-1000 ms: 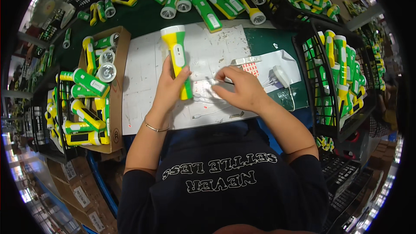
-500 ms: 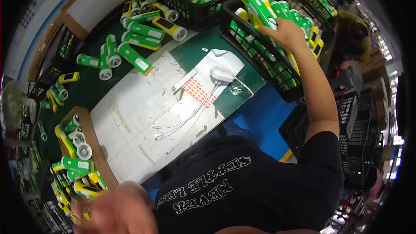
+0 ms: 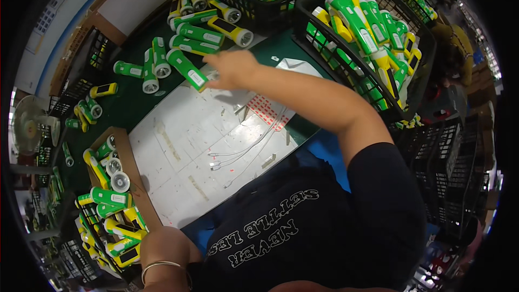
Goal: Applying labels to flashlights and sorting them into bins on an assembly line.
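Flashlight [image 3: 185,70]: smooth green plastic tube; right fingers [image 3: 217,59] spread beside it, contact unclear.

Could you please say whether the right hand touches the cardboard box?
Apart: the head view shows the white board stretching between the right hand and the box.

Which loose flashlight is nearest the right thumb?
The green flashlight lying diagonally with its lower end over the upper edge of the white board, right by the thumb of the right hand. The other loose flashlights are farther off.
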A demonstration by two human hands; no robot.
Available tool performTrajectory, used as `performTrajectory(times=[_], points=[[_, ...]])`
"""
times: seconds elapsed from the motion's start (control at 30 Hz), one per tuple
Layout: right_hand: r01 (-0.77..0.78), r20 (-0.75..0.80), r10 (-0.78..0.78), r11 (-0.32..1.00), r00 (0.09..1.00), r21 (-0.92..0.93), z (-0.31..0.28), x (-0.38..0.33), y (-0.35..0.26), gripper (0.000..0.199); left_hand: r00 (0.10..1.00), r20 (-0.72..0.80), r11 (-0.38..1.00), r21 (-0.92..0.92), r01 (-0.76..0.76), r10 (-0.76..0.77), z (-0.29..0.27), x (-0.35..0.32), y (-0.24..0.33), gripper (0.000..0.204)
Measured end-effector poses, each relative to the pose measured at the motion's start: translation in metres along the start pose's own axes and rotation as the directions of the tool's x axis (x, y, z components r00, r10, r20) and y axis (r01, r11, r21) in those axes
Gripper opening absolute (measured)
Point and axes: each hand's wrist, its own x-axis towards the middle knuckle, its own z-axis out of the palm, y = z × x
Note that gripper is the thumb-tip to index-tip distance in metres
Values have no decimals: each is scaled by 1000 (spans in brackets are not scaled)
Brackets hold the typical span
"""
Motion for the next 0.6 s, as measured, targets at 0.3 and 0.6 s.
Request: performTrajectory(times=[0.3,0.6], points=[[37,13,-42,968,999,250,43,28,-23,42,1000,-5,1000,-11,-14,14,-20,-10,-5,45],[385,-385,-341,922,857,41,0,-120,-71,46,-210,832,-801,-376,465,-513,77,-188,-31,49]])
